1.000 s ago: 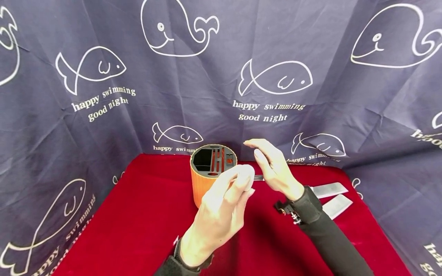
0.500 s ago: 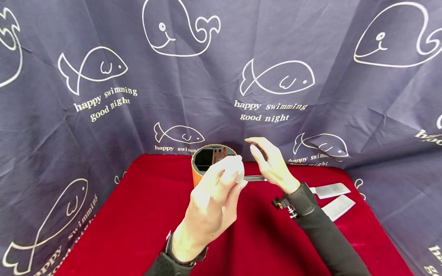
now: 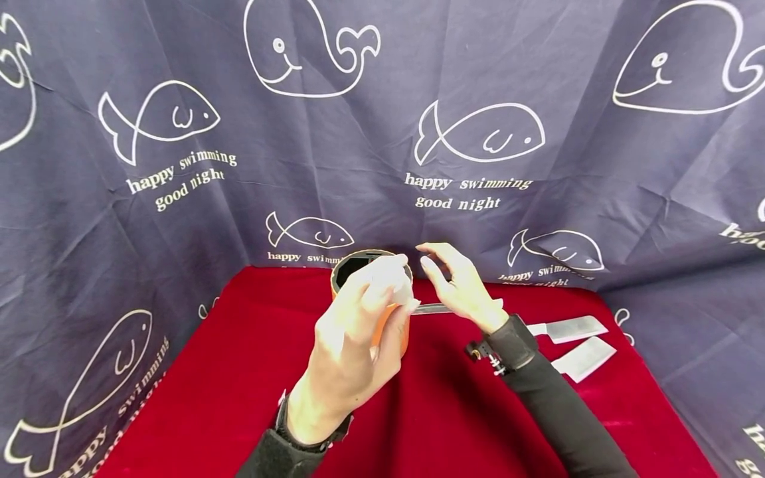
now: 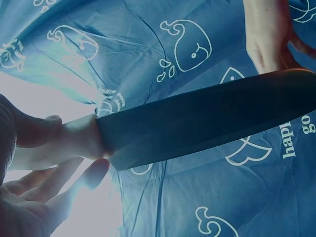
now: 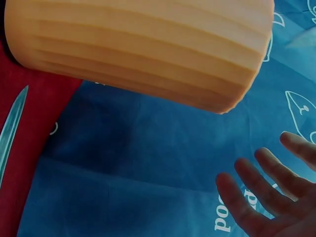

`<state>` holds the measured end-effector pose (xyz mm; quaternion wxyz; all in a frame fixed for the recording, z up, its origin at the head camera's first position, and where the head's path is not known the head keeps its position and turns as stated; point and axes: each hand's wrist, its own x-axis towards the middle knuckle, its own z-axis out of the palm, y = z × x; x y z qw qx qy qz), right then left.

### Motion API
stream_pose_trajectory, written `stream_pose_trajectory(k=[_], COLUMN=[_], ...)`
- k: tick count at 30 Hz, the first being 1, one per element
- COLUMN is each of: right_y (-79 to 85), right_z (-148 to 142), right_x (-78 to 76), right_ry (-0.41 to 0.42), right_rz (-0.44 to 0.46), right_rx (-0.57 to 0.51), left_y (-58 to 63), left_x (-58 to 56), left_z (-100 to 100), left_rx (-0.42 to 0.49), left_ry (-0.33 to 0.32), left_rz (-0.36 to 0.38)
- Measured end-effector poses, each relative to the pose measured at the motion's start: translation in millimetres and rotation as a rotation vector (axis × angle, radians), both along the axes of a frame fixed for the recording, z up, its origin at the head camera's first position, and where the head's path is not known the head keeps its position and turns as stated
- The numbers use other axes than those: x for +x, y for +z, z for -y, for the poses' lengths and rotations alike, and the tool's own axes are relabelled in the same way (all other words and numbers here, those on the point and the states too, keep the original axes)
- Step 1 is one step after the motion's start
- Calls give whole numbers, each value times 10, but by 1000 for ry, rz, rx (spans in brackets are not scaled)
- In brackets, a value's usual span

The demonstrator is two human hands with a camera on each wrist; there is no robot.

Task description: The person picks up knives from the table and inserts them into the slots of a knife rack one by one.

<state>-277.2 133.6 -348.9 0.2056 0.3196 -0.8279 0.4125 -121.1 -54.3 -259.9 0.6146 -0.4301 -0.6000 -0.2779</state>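
My left hand (image 3: 355, 338) grips the pale handle of a kitchen knife (image 4: 202, 121). In the left wrist view the broad dark blade runs from the fingers to the right edge. The head view hides that blade behind the hand. An orange round knife block (image 3: 393, 332) with a dark slotted top stands just beyond, partly covered by this hand. To its right is my right hand (image 3: 460, 289), with fingers apart and nothing in them. The right wrist view shows the block's ribbed side (image 5: 143, 54) apart from those fingers.
A narrow blade (image 3: 431, 309) lies on the red cloth (image 3: 239, 372) beside the block, partly behind my right hand. Farther right lie two broad-bladed knives (image 3: 576, 328). Blue-grey curtains (image 3: 358, 159) printed with fish and whales enclose the back and sides.
My left hand has moved left and slightly up with the knife, covering more of the block's top. My right hand has drifted a little left, fingers still apart.
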Motion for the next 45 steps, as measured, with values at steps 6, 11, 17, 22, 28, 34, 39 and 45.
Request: stream_pose_trajectory(k=[6,11,17,22,28,34,39,45], right_y=[-74,-141,-209,-243,-301,-337,-359,-358], right_z=[65,130,195,234,286,328,334,333], right_x=[-47,-84,-98,-87,-84,-80,-68,-38], right_ry=[23,44,68,78,55,55,45,61], right_rz=[-31,-30,-30,-28,-46,-120,-94,20], right_rx=[9,6,44,66,92,99,107,110], left_y=[34,61,62,71,64,33,17,-3], left_x=[-41,-83,-111,-176,-250,-360,-425,-449], left_z=[10,20,46,66,78,102,121,135], left_rx=[8,25,24,21,35,40,40,54], left_ry=[15,27,40,17,17,14,17,34], left_rz=[-43,-44,18,47,94,83,88,164])
